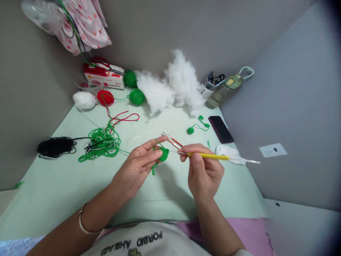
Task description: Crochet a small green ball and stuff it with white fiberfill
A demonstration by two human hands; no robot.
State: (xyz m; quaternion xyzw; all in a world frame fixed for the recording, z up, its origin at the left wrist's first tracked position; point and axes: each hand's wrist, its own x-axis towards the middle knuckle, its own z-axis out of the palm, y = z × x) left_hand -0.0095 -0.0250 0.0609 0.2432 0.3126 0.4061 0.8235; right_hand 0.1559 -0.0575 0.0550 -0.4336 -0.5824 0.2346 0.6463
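Pinched between the thumb and fingers of my left hand [141, 160] is a small green crochet piece [164, 154]. A strand of green yarn passes over my raised index finger, and a short green tail hangs below. My right hand [204, 169] grips a crochet hook [209, 156] with a yellow handle, held like a pen. Its thin metal shaft points left and reaches the green piece. Just behind my fingertips, orange thread snips [174, 142] lie on the table.
Tangled green yarn [104, 144] and a black yarn bundle [57, 146] lie left. Along the back are yarn balls [136, 96], a tissue box [113, 76], white stuffing [183, 83] and a bottle [225, 91]. A phone [221, 128] rests right, near small green crochet pieces [190, 131].
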